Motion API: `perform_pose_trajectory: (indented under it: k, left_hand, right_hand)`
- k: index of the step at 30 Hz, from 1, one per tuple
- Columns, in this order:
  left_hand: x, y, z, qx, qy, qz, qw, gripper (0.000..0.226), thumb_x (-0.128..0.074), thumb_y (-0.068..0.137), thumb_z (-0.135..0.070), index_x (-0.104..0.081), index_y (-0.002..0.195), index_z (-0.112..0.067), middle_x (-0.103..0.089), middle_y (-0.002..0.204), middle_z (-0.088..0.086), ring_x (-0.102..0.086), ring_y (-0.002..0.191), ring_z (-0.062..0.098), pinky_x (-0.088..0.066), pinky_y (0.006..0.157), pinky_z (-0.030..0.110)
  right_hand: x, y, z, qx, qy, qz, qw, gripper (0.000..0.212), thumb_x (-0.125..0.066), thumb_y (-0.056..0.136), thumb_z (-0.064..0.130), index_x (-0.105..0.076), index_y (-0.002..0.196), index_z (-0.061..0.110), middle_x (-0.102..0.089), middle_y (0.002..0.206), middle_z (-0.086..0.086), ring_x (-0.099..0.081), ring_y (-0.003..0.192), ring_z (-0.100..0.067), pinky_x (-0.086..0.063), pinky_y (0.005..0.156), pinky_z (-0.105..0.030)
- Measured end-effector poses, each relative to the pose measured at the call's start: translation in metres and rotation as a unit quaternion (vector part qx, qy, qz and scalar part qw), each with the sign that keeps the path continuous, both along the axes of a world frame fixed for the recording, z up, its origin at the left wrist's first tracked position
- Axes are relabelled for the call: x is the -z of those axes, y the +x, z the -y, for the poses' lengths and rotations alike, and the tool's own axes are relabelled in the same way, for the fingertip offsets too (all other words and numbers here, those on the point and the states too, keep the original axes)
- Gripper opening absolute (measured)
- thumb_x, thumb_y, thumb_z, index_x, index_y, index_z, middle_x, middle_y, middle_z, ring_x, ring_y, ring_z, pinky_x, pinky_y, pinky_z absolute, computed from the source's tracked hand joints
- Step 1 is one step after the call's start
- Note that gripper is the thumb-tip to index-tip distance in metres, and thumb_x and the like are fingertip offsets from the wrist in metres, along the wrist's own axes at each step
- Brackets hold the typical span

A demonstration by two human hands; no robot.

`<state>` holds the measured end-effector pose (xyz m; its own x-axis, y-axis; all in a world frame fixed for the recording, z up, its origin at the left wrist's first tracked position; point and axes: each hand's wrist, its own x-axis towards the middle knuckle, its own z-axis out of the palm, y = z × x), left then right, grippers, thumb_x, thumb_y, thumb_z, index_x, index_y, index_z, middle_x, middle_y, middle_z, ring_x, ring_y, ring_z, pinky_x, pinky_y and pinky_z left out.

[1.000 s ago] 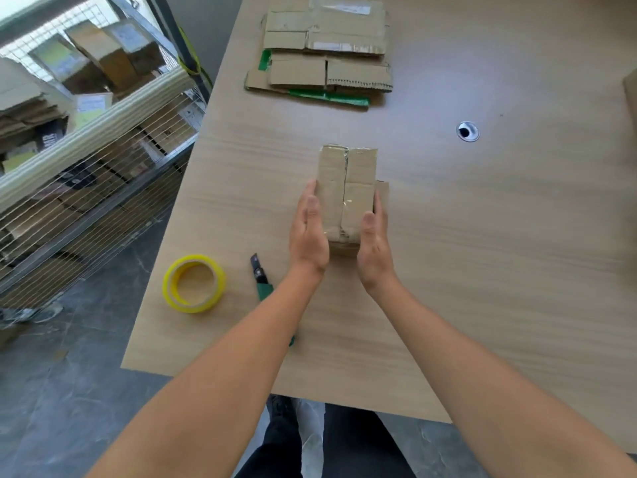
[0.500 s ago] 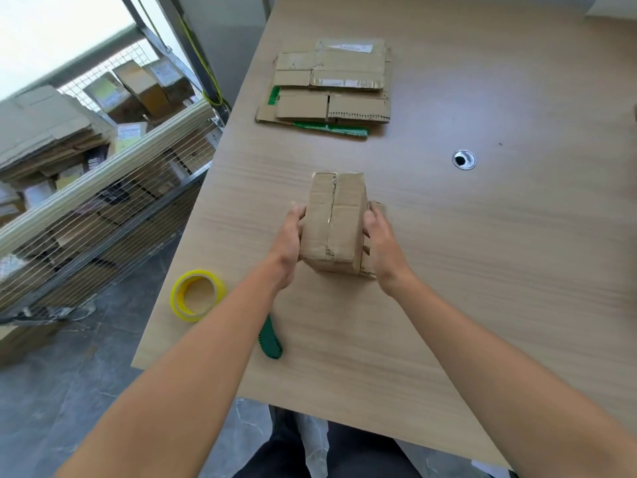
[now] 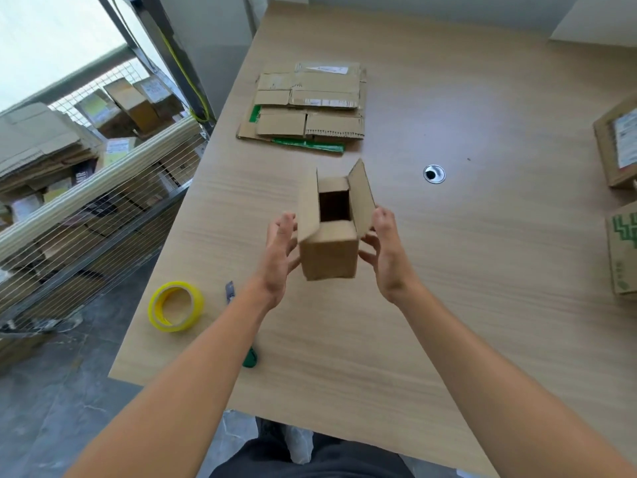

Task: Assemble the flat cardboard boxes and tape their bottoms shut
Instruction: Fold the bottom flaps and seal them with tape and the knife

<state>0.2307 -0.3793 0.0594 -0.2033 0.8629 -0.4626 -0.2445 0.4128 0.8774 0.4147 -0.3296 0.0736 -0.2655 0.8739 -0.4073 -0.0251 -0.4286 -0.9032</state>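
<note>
A small assembled cardboard box [image 3: 329, 255] is held upright between both hands above the table, its top flaps standing open and its dark inside showing. My left hand [image 3: 279, 251] presses its left side and my right hand [image 3: 384, 250] its right side. A pile of flat cardboard boxes [image 3: 306, 105] lies at the far side of the table. A yellow roll of tape [image 3: 175, 306] sits near the table's left edge, and a green-handled cutter [image 3: 250, 357] lies partly hidden under my left forearm.
The wooden table [image 3: 465, 288] has a round cable hole [image 3: 434, 173] right of the box. Finished boxes [image 3: 617, 143] stand at the right edge. A wire cage [image 3: 86, 201] full of cardboard stands left of the table, over a grey floor.
The box has been turned over: its taped bottom faced up before, and now its open top faces up. Both hands have stayed on its sides, lifted slightly.
</note>
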Motion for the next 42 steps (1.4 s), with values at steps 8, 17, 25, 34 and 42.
perform_pose_trajectory:
  k: [8,17,25,34,42]
  left_hand:
    - [0.023,0.022,0.019,0.047,-0.048,-0.15,0.986,0.082,-0.08,0.07,-0.06,-0.033,0.135,-0.044,-0.051,0.138,0.002,-0.058,0.122,0.017,-0.053,0.099,0.042]
    - [0.024,0.001,0.019,0.07,0.094,-0.442,0.889,0.06,-0.043,0.094,0.001,-0.045,0.14,-0.038,-0.052,0.134,-0.008,-0.054,0.111,0.006,-0.045,0.093,0.019]
    - [0.012,-0.022,-0.011,0.19,-0.007,-0.443,0.876,0.044,-0.075,0.076,-0.058,-0.057,0.113,-0.043,-0.052,0.125,-0.016,-0.048,0.116,0.007,-0.045,0.099,0.036]
    - [0.02,-0.018,-0.003,0.391,-0.046,-0.557,0.732,0.15,-0.044,0.037,-0.109,0.023,0.153,-0.042,0.05,0.15,-0.014,0.041,0.143,0.02,0.011,0.119,0.051]
    - [0.043,-0.014,0.003,0.368,0.014,-0.601,0.709,0.147,-0.043,0.051,-0.104,0.028,0.154,-0.026,0.031,0.163,0.001,0.03,0.149,0.019,0.005,0.125,0.048]
  right_hand:
    - [0.038,0.022,0.03,0.019,0.065,0.212,0.975,0.058,-0.063,0.093,0.04,-0.034,0.143,0.036,-0.063,0.119,-0.006,-0.066,0.099,-0.023,-0.054,0.094,-0.05]
    - [0.043,0.04,0.005,-0.158,0.36,0.435,0.81,0.033,-0.057,0.099,0.015,-0.068,0.13,0.017,-0.007,0.168,0.001,0.003,0.157,-0.028,0.001,0.124,-0.026]
    - [0.035,0.029,-0.028,-0.19,0.302,0.474,0.805,0.033,-0.051,0.08,0.037,-0.069,0.107,0.034,-0.042,0.136,0.007,-0.019,0.133,-0.026,-0.016,0.12,-0.051]
    - [0.049,0.024,-0.06,-0.213,0.29,0.564,0.743,0.085,-0.032,0.08,0.085,-0.01,0.154,0.05,-0.031,0.125,0.004,-0.03,0.116,-0.026,-0.031,0.097,-0.046]
    - [0.058,0.003,-0.069,-0.209,0.284,0.602,0.717,0.085,-0.021,0.082,0.088,-0.019,0.151,0.039,-0.033,0.132,-0.001,-0.032,0.116,-0.03,-0.031,0.091,-0.045]
